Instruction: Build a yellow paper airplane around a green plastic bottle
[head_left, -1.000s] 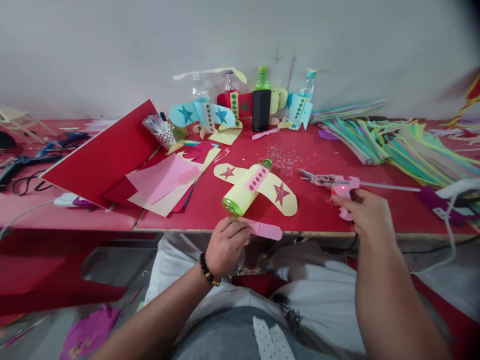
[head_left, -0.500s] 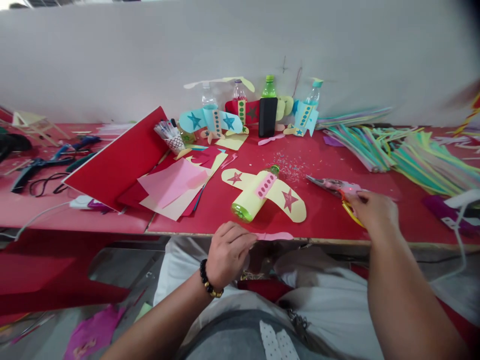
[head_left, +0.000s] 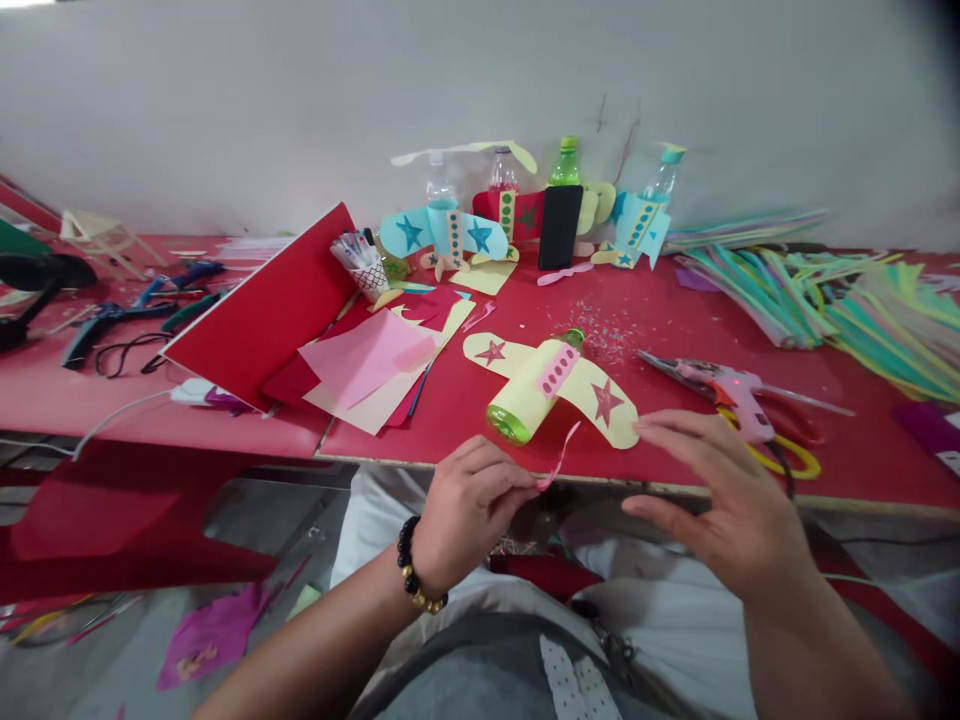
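Observation:
Between its thumb and fingertips my left hand [head_left: 480, 505] pinches a narrow pink paper propeller [head_left: 564, 458], tilted up from the table's front edge. My right hand [head_left: 724, 490] is empty, thumb and fingers apart, near one wing tip of the toy plane. That plane is a green plastic bottle [head_left: 510, 424] wrapped in pale yellow paper, lying on its side with star-marked wings [head_left: 606, 400] and a pink dotted strip [head_left: 559, 370]. A pink glue gun [head_left: 739, 388] rests on the table beyond my right hand, beside yellow-handled scissors [head_left: 795, 458].
Finished bottle planes [head_left: 450, 235] stand along the wall with a black phone [head_left: 560, 228] among them. Coloured paper sheets [head_left: 367, 365], a red board [head_left: 262, 305] and a pen cup [head_left: 369, 278] are at left. Bundles of coloured strips [head_left: 757, 300] lie at right.
My right hand has let go of the glue gun and moved left, opening. The pink propeller in my left hand has turned from lying flat to slanting upward.

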